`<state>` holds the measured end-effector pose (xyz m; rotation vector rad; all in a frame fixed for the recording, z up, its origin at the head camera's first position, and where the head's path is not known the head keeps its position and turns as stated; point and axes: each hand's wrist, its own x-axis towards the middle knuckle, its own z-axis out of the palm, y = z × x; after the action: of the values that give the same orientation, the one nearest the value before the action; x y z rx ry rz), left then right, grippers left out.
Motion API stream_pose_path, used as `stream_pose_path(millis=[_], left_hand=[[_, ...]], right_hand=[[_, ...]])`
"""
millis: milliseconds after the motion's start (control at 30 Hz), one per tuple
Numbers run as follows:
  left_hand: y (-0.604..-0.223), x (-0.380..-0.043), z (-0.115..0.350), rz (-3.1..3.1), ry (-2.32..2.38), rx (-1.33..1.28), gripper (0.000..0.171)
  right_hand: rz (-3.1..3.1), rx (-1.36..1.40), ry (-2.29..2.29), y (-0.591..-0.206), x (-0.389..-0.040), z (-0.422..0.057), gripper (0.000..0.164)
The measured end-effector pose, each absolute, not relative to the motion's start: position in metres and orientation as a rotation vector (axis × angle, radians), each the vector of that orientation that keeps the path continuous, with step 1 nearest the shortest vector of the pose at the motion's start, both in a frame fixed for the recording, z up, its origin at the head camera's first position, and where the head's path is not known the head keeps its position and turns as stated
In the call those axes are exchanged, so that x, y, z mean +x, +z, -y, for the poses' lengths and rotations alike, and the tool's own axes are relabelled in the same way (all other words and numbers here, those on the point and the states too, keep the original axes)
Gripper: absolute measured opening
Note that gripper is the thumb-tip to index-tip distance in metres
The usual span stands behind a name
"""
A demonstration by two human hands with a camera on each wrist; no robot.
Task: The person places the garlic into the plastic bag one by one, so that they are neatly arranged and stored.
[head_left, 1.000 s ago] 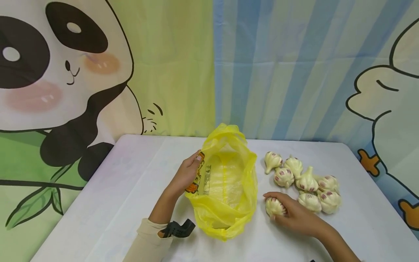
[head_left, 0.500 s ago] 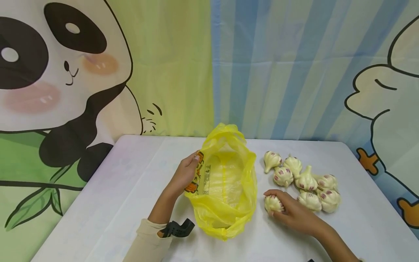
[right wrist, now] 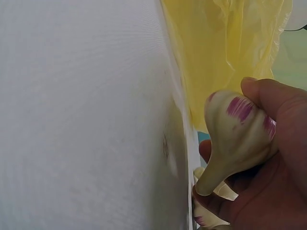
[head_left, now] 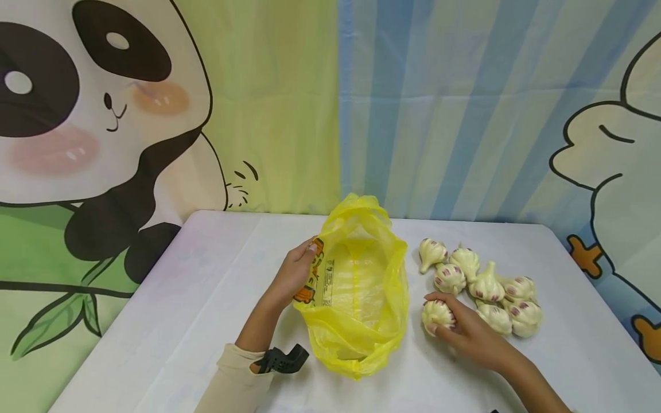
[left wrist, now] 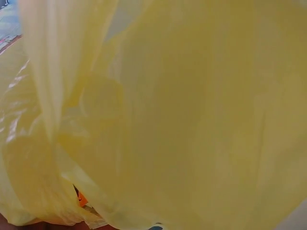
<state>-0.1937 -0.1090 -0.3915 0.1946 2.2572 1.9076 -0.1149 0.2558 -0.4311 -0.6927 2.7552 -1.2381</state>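
A yellow plastic bag [head_left: 330, 335] stands with its mouth spread wide at the middle of the table. My left hand [head_left: 291, 275] grips its left rim, thumb over the edge beside an orange print. In the left wrist view the bag's film [left wrist: 192, 120] covers nearly everything, hiding the fingers. To the right of the bag, my right hand [head_left: 470, 332] holds a garlic bulb [head_left: 436, 316] between thumb and fingers. The right wrist view shows this bulb [right wrist: 235, 129] off the table, purple streaks on its pale skin and its stem pointing toward the lower left.
Several more garlic bulbs [head_left: 485, 285] lie in a loose cluster behind and to the right of my right hand. A white cloth covers the table [head_left: 181, 321]. Behind its far edge hangs a printed curtain [head_left: 279, 115] with a panda.
My right hand has risen slightly with the garlic bulb in its grip. The left hand and the bag stay where they were.
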Motion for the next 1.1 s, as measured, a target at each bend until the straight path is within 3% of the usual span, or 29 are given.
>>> stream_pose_path(millis=[1100], left_hand=[[-0.391, -0.191, 0.107, -2.269, 1.93, 0.197, 0.048]], right_hand=[[-2.649, -0.673, -1.493, -0.414, -0.115, -0.258, 0.044]])
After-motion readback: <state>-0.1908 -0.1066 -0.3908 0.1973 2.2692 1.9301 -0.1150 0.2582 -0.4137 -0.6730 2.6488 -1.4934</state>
